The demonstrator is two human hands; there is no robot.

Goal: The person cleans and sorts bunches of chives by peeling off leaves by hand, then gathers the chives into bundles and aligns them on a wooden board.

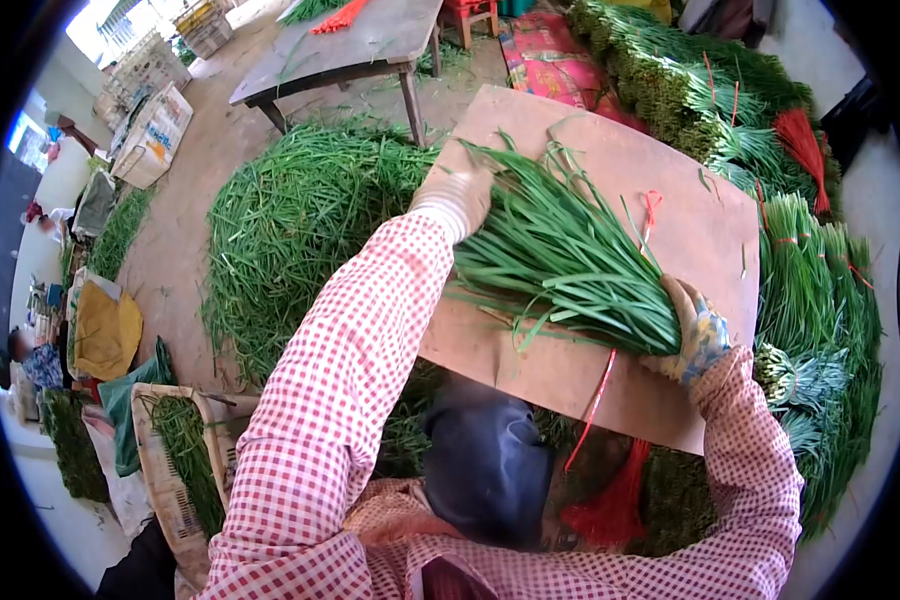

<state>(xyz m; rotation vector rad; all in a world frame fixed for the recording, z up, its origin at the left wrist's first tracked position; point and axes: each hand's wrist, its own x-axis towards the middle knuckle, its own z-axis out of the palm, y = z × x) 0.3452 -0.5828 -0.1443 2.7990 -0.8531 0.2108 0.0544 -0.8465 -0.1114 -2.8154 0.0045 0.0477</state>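
A loose bunch of long green leaves point(570, 250) lies slantwise on a brown board point(710, 220) in front of me. My left hand point(460, 200), in a pale glove, is at the bunch's upper left side; its fingers are blurred and partly hidden by leaves. At the lower right end, my right hand point(692, 330), in a patterned glove, is wrapped round the gathered leaves. A red tie point(597, 410) runs under the bunch, its looped end showing above and its other end hanging over the board's near edge.
A big heap of loose greens point(310, 220) lies on the floor at left. Tied bundles point(800, 270) are stacked at right. Behind stands a table point(340, 50). Red ties point(615, 500) hang below the board. A crate point(175, 460) is at lower left; people point(42, 365) are at far left.
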